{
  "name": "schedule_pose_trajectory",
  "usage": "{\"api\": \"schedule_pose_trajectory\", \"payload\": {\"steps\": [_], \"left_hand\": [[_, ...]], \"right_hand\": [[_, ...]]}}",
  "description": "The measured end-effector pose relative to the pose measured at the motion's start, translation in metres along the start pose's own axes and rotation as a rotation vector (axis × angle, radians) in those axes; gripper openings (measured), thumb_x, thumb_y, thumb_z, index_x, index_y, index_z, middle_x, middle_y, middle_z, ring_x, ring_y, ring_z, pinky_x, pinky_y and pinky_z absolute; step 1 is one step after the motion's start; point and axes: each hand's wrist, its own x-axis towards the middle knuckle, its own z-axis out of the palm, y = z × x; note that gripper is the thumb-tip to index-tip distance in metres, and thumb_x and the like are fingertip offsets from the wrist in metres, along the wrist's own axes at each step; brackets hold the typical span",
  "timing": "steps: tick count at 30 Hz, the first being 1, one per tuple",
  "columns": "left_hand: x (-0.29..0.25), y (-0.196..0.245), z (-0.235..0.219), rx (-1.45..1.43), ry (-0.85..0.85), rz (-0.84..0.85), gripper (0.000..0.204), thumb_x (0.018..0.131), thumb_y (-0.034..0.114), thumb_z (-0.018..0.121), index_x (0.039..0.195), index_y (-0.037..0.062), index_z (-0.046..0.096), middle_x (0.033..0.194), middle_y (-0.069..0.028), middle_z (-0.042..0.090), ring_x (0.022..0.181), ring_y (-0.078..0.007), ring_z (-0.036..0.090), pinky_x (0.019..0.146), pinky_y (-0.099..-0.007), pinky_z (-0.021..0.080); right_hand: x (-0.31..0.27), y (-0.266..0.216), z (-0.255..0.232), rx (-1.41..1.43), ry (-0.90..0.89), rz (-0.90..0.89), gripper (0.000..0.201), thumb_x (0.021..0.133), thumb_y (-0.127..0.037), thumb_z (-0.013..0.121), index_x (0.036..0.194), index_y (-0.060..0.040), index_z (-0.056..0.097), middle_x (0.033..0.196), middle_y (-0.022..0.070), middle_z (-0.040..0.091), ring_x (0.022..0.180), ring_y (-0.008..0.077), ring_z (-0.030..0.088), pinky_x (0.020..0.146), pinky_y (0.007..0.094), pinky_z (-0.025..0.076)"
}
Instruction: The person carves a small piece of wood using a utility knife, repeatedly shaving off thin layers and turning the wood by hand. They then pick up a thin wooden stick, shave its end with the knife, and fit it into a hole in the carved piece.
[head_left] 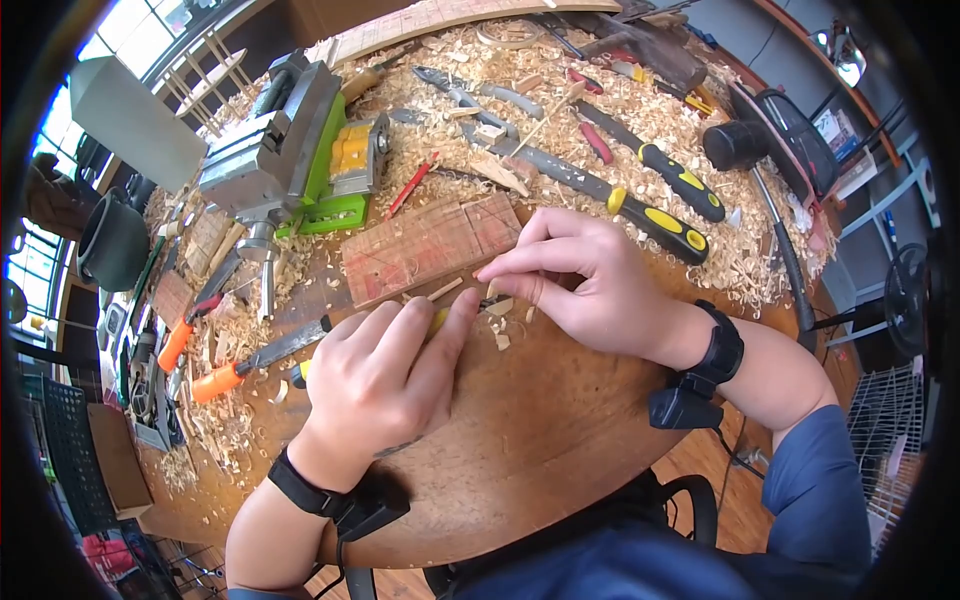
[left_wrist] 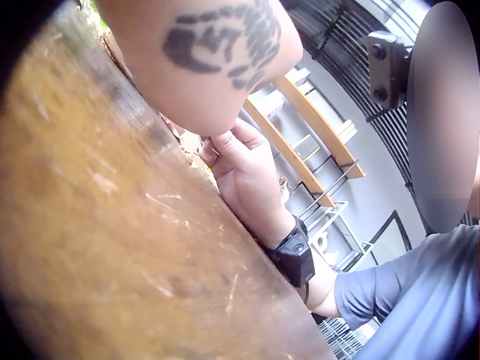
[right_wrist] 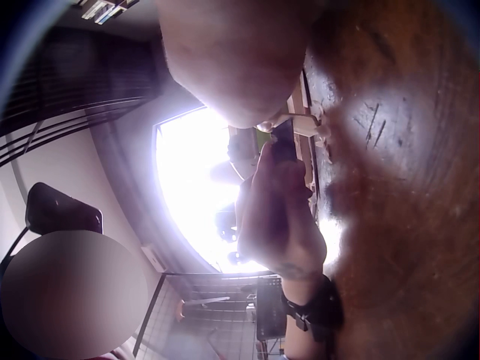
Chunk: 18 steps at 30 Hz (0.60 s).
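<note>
My left hand [head_left: 375, 375] is curled round a tool with a black-and-yellow handle [head_left: 439, 320]; its butt end shows left of the hand, and most of it is hidden. Just right of it, my right hand [head_left: 590, 280] pinches a small pale wood piece [head_left: 491, 291] between thumb and fingertips. The fingertips of both hands are close together. A reddish wooden board [head_left: 430, 248] lies beyond them, with a thin stick [head_left: 446, 289] by its near edge. The wrist views show the hands [left_wrist: 251, 176] [right_wrist: 281, 217] but hide the held things.
A vise [head_left: 270, 165] with a green part stands at back left. Wood shavings [head_left: 420, 150], black-and-yellow tools [head_left: 665, 225], a red marker [head_left: 411, 186] and a mallet [head_left: 735, 146] lie beyond the hands. Orange-handled tools [head_left: 216, 382] lie left. The rounded table edge [head_left: 450, 556] is nearest the body.
</note>
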Motion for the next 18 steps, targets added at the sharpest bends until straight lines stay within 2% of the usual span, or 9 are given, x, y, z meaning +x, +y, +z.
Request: {"api": "schedule_pose_trajectory", "payload": {"steps": [7,9,13,18], "left_hand": [[0.0013,0.0025,0.0012,-0.009,0.000,-0.019,0.041,0.079,0.007,0.078,0.120,0.0041,0.082,0.085,-0.0031,0.062,0.065,-0.0156,0.061,0.053,-0.0314,0.050],[0.0017,0.0062,-0.0013,-0.011,-0.124,-0.011,0.035,0.082,0.007,0.078,0.116,0.0048,0.083,0.084,-0.0023,0.062,0.064,-0.0150,0.061,0.052,-0.0317,0.049],[0.0017,0.0077,0.0009,-0.008,-0.108,-0.025,0.032,0.082,0.008,0.077,0.114,0.0055,0.082,0.083,-0.0016,0.061,0.064,-0.0147,0.061,0.052,-0.0320,0.048],[-0.0026,0.0057,0.0007,-0.027,-0.100,-0.030,0.037,0.081,0.009,0.077,0.117,0.0061,0.082,0.085,-0.0016,0.062,0.064,-0.0149,0.062,0.052,-0.0320,0.048]], "right_hand": [[-0.0011,-0.0019,-0.0006,-0.014,0.002,0.025,0.018,0.092,-0.002,0.084,0.109,-0.0070,0.086,0.086,0.0044,0.069,0.075,0.0141,0.064,0.065,0.0291,0.050],[-0.0016,-0.0011,0.0008,0.024,0.003,0.025,0.017,0.092,-0.003,0.085,0.109,-0.0074,0.086,0.086,0.0043,0.070,0.075,0.0143,0.064,0.065,0.0292,0.050],[-0.0009,-0.0001,0.0001,-0.032,0.019,-0.026,0.016,0.093,-0.003,0.084,0.108,-0.0073,0.086,0.088,0.0040,0.071,0.075,0.0140,0.065,0.065,0.0291,0.050],[-0.0002,-0.0039,-0.0011,0.022,-0.010,0.053,0.015,0.094,-0.003,0.083,0.108,-0.0070,0.085,0.090,0.0040,0.072,0.077,0.0135,0.066,0.067,0.0287,0.051]]}}
